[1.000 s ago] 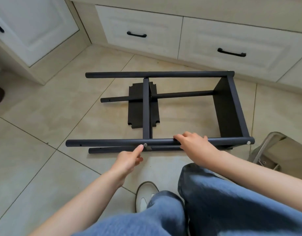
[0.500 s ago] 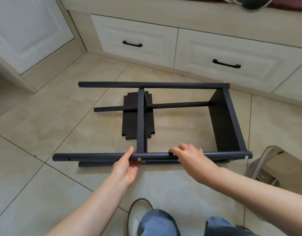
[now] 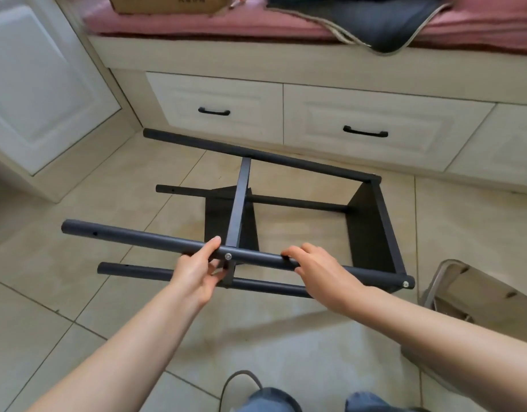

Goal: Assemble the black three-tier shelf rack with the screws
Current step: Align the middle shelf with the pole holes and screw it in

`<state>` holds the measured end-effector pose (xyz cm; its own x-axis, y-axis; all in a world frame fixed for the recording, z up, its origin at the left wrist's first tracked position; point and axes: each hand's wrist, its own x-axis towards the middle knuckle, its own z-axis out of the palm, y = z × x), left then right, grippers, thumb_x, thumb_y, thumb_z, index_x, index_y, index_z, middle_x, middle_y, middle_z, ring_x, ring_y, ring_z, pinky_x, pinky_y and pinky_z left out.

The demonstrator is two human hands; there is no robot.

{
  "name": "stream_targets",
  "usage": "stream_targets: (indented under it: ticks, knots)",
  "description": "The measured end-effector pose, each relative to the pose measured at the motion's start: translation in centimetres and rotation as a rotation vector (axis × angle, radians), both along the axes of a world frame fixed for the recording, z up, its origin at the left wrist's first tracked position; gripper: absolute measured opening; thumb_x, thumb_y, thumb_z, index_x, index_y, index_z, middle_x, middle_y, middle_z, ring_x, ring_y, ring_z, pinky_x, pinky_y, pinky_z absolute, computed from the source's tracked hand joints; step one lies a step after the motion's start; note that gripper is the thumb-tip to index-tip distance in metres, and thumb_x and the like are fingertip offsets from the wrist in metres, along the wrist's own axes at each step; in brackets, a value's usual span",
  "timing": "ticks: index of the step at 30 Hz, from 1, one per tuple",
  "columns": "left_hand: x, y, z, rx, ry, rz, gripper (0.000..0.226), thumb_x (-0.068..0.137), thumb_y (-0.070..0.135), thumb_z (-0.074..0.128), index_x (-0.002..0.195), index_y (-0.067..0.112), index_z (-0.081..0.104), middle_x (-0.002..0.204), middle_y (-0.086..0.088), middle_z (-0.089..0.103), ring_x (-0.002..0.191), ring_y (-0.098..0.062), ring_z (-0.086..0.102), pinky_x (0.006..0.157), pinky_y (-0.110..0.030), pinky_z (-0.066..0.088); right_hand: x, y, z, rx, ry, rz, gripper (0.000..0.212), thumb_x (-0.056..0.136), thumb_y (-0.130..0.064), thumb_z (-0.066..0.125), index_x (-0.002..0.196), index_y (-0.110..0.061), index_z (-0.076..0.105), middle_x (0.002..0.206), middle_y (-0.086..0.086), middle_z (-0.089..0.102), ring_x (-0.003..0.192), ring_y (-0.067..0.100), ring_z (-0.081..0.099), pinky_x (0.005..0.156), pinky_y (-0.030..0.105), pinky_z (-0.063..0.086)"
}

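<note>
The floor is laid in large beige tiles with thin dark grout lines. Along the far wall runs a cream window seat with two drawers, each with a black handle, and a pink cushion on top. A cardboard box and a dark folded cloth lie on the cushion, both cut off by the upper edge. A white panelled door stands at the left.

The black rack lies on its side in the middle of the floor, tilted. The left hand grasps the nearest pole with its fingers curled underneath and the thumb on top, just beside a silver screw. The right hand clasps the same pole further right, fingers wrapped over it. Another screw head shows at the pole's right end.

The middle panel hides part of the back pole. At the right, a metal-framed object is cut off by the edge and hard to identify. A shoe toe and denim knees barely enter at the bottom.
</note>
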<state>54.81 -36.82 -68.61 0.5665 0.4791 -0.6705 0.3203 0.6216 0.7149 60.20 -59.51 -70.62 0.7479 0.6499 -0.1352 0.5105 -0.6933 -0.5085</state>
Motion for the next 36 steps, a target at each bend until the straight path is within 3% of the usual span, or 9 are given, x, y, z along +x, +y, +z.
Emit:
stream_targets:
  ticks: [3,7,9,14,16,19,22,27,36]
  knots:
    - [0.8,-0.7,2.5,0.127,-0.054,-0.113,0.026,0.091,0.015,0.071,0.113,0.009,0.059,0.103,-0.011,0.072,0.100,-0.029,0.069,0.081,-0.055,0.053,0.8,-0.9,1.6,0.099,0.039,-0.041,0.035,0.101,-0.013,0.050,0.133,-0.027,0.049,0.117,-0.001,0.054,0.102,0.017,0.052,0.091,0.034,0.050]
    - [1.7,-2.0,6.0,0.275,-0.115,-0.247,0.031,0.090,0.022,0.072,0.118,0.012,0.061,0.110,-0.004,0.073,0.101,-0.023,0.068,0.105,-0.072,0.035,1.8,-2.4,3.6,0.189,0.072,-0.080,0.030,0.100,-0.011,0.053,0.128,-0.022,0.055,0.119,0.000,0.060,0.105,0.014,0.056,0.093,0.025,0.046]
    - [2.3,-2.8,7.4,0.365,-0.139,-0.292,0.026,0.090,0.025,0.073,0.112,0.018,0.061,0.109,-0.002,0.074,0.110,-0.026,0.066,0.106,-0.067,0.038,1.9,-3.3,4.2,0.234,0.104,-0.102,0.032,0.099,-0.010,0.055,0.128,-0.023,0.055,0.119,-0.003,0.060,0.106,0.011,0.057,0.092,0.022,0.047]
    - [3.5,-5.0,10.4,0.547,-0.190,-0.373,0.036,0.088,0.032,0.075,0.118,0.021,0.060,0.106,0.001,0.075,0.105,-0.021,0.069,0.095,-0.041,0.051,1.5,-5.0,4.6,0.357,0.179,-0.172,0.036,0.097,-0.010,0.059,0.124,-0.033,0.051,0.111,-0.016,0.056,0.095,-0.002,0.057,0.075,0.003,0.043]
    - [4.0,-5.7,11.5,0.626,-0.206,-0.414,0.039,0.087,0.034,0.076,0.120,0.022,0.058,0.107,0.003,0.073,0.106,-0.020,0.069,0.095,-0.040,0.052,1.2,-5.5,4.8,0.425,0.220,-0.209,0.036,0.097,-0.011,0.060,0.120,-0.038,0.051,0.108,-0.019,0.057,0.097,0.000,0.059,0.076,0.005,0.048]
    - [4.3,-7.5,13.1,0.700,-0.245,-0.474,0.040,0.086,0.033,0.078,0.119,0.021,0.058,0.107,0.001,0.072,0.107,-0.022,0.068,0.100,-0.046,0.052,0.4,-6.2,4.8,0.520,0.289,-0.250,0.035,0.095,-0.011,0.062,0.118,-0.037,0.053,0.111,-0.014,0.059,0.107,0.010,0.062,0.091,0.024,0.055]
    - [4.4,-9.4,14.1,0.800,-0.270,-0.544,0.036,0.086,0.035,0.077,0.115,0.023,0.058,0.105,0.004,0.072,0.105,-0.019,0.068,0.101,-0.045,0.052,-0.4,-6.6,4.5,0.590,0.313,-0.290,0.034,0.095,-0.009,0.063,0.118,-0.033,0.054,0.113,-0.009,0.061,0.108,0.010,0.062,0.090,0.022,0.055]
    - [3.4,-12.1,14.8,0.973,-0.377,-0.650,0.020,0.088,0.033,0.076,0.095,0.031,0.057,0.097,0.010,0.069,0.087,0.002,0.068,0.060,-0.007,0.050,-1.5,-7.3,3.5,0.641,0.330,-0.348,0.036,0.095,-0.008,0.062,0.116,-0.035,0.051,0.113,-0.011,0.061,0.105,0.004,0.062,0.079,0.010,0.052]
    - [1.8,-13.2,14.8,0.960,-0.427,-0.727,0.015,0.092,0.024,0.072,0.095,0.026,0.057,0.100,0.000,0.073,0.095,-0.013,0.071,0.081,-0.026,0.055,-2.6,-7.6,2.8,0.644,0.382,-0.339,0.034,0.093,-0.011,0.065,0.121,-0.025,0.054,0.124,0.000,0.063,0.116,0.011,0.061,0.100,0.027,0.051]
